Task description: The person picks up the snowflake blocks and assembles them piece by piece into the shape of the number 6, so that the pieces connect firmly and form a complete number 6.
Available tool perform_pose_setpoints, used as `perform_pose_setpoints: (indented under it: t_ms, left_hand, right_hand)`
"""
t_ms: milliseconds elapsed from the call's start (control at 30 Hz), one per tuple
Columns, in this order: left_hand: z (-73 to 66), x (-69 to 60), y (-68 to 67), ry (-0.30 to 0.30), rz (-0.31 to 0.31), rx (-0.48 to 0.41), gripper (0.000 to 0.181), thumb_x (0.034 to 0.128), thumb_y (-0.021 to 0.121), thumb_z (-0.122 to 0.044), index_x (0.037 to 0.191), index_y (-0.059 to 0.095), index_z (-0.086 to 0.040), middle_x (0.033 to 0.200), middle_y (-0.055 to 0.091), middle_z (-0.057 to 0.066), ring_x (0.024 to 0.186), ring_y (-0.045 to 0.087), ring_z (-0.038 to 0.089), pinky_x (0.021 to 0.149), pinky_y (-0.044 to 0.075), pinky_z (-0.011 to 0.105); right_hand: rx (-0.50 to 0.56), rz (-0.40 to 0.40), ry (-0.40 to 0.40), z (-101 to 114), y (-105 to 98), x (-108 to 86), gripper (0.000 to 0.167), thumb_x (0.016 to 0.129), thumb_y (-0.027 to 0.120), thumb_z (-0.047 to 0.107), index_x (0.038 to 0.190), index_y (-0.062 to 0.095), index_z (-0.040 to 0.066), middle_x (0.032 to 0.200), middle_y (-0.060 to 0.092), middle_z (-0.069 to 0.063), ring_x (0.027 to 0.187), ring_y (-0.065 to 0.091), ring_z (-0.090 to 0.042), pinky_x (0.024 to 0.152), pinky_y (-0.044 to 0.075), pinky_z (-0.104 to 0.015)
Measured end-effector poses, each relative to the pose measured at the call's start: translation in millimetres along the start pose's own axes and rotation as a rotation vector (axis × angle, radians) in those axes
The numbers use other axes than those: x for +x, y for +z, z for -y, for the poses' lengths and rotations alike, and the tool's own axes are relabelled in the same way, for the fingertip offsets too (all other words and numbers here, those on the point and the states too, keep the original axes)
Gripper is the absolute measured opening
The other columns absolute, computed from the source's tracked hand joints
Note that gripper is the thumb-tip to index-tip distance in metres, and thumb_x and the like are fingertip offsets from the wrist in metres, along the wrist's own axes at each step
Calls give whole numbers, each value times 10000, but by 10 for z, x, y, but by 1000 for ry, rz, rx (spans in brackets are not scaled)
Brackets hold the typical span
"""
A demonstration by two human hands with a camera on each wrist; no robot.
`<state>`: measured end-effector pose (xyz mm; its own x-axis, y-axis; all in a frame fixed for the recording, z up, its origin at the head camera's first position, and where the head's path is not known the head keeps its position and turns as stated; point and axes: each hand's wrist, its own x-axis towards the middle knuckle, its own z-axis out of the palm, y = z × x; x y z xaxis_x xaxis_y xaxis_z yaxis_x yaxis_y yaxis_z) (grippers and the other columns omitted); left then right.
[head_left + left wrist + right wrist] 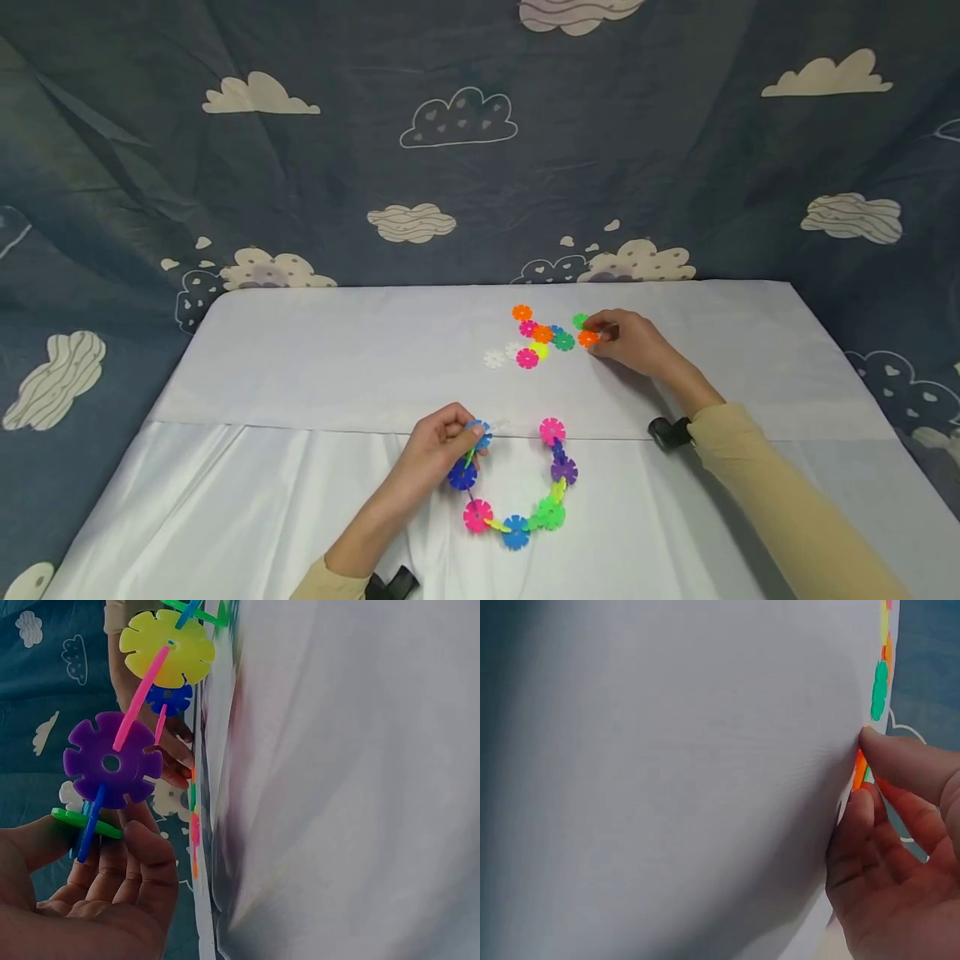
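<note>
My left hand point(438, 446) pinches one end of a curved chain of slotted plastic snowflake discs, near a light blue disc point(480, 433). In the left wrist view, a green disc point(84, 822) sits between thumb and finger, beside a purple disc point(112, 761). The chain bends round through a pink disc point(477, 516) and a green disc point(551, 514) to another pink disc point(552, 431). Farther back, my right hand point(633, 342) pinches an orange disc point(588, 338) at the table surface, a green disc point(580, 320) close behind it. Fingers partly hide the orange disc.
Loose discs lie left of the right hand, among them a teal-green one point(564, 342), a pink one point(527, 358) and a white one point(494, 359). White cloth point(315, 358) covers the table. A dark cloud-print curtain point(465, 183) hangs behind its back edge.
</note>
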<state>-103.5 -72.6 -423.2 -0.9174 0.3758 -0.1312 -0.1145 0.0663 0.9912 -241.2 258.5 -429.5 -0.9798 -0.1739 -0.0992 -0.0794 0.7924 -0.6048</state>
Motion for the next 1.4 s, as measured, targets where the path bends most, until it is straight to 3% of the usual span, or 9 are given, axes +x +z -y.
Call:
perform_pose_setpoints:
  t_ms: [167, 567, 867, 1067, 1267, 1400]
  left_hand:
    - [-1, 21, 10, -2, 10, -7, 195, 986, 613, -187, 969, 578, 4, 827, 648, 205, 646, 574, 175, 591, 411, 235]
    - [19, 25, 39, -15, 13, -31, 189, 983, 617, -176, 974, 575, 8, 854, 666, 205, 651, 589, 169, 573, 421, 223]
    - [35, 23, 27, -22, 6, -19, 194, 985, 613, -182, 970, 577, 8, 848, 670, 189, 600, 523, 142, 587, 400, 225]
    - [45, 10, 17, -27, 12, -29, 208, 987, 611, -193, 972, 568, 9, 830, 660, 166, 630, 564, 163, 571, 416, 226]
    - [46, 15, 13, -29, 12, -24, 207, 986, 614, -193, 968, 568, 8, 834, 659, 174, 634, 573, 165, 558, 416, 221]
    - [47, 21, 9, -26, 10, -16, 203, 988, 611, -194, 969, 572, 5, 827, 655, 178, 617, 555, 157, 553, 407, 222]
  right_hand:
    - [-4, 22, 0, 16, -4, 32, 361, 860, 729, 24, 1210, 639, 20, 1078, 617, -143, 928, 506, -286, 827, 474, -376]
    - [-13, 47, 87, 40, -12, 8, 316, 871, 723, 46, 1168, 618, 23, 972, 593, -126, 901, 517, -284, 804, 486, -348]
    - [-76, 78, 10, 22, -60, -39, 375, 868, 747, 64, 1226, 639, 35, 1068, 579, -138, 930, 497, -282, 842, 491, -386]
    - [-114, 155, -48, 119, -73, 25, 379, 859, 738, 24, 1224, 638, 39, 1036, 604, -110, 920, 519, -270, 867, 507, -405]
    - [-99, 223, -41, 128, -92, 46, 316, 861, 736, 19, 1156, 627, 39, 888, 533, -86, 830, 484, -239, 734, 461, -323]
    - [-68, 221, -25, 128, -77, 45, 307, 841, 754, 12, 1089, 577, 46, 927, 538, -102, 857, 488, -251, 751, 461, -325]
